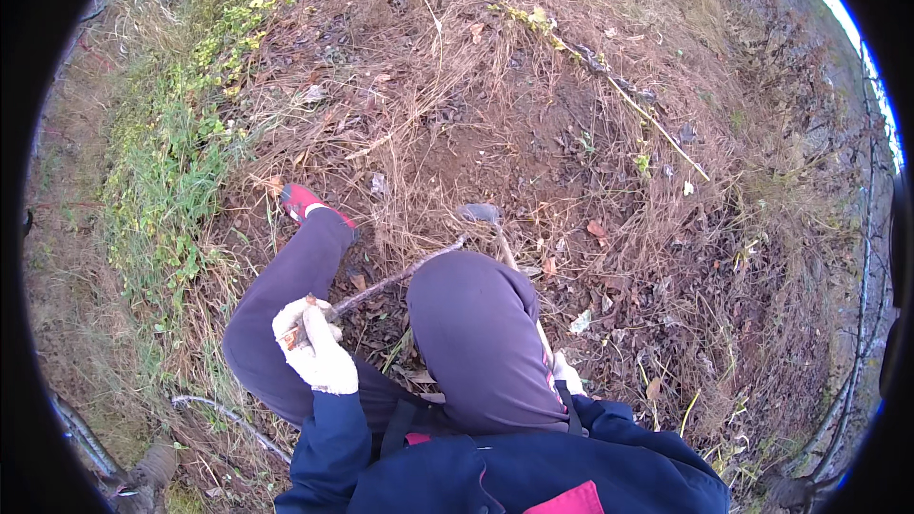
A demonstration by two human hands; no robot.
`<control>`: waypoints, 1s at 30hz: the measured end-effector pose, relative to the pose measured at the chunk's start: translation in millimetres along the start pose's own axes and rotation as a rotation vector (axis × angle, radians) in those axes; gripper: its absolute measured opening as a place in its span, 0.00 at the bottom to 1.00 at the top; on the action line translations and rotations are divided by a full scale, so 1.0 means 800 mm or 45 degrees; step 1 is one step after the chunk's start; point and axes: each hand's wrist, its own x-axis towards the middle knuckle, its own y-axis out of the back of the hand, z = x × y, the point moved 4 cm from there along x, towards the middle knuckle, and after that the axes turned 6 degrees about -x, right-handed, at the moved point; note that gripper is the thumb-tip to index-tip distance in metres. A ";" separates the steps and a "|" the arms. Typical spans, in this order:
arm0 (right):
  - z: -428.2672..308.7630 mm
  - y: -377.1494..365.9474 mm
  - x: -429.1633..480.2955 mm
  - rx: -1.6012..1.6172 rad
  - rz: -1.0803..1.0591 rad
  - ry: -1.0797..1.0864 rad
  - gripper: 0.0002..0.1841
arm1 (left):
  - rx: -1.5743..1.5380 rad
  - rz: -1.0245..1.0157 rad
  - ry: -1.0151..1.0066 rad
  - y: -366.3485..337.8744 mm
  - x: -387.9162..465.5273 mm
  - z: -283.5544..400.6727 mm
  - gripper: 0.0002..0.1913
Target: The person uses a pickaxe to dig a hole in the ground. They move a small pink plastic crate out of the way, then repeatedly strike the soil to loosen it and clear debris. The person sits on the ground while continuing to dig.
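Observation:
My left hand [316, 346], in a white knit glove, is closed around the near end of a thin bare branch [400, 276]. The branch slants up and right to the ground beyond my raised knee. My right hand [566, 374], gloved the same, rests low beside my right thigh, mostly hidden by the leg and sleeve; whether it grips the wooden handle [505, 250] cannot be told. That handle runs beside and partly behind the knee. At its far end a grey metal tool head [480, 212] lies on the dry grass.
Dry grass and fallen leaves cover a patch of bare soil [500, 150]. Green weeds [186, 171] grow at left. A long thin stick [657, 125] lies at upper right. A curved branch [232, 415] is at lower left, near a tree trunk [153, 467]. My red shoe [307, 201] is ahead at left.

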 end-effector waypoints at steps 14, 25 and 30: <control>-0.102 0.070 0.099 0.040 0.415 0.113 0.19 | 0.064 -0.011 -0.010 0.003 -0.005 0.003 0.06; -0.026 0.067 0.024 0.167 0.329 0.078 0.23 | 0.058 -0.007 0.022 -0.006 0.014 0.000 0.05; -0.116 0.143 0.077 0.517 0.594 0.258 0.26 | -0.050 -0.026 0.017 -0.005 0.002 0.053 0.05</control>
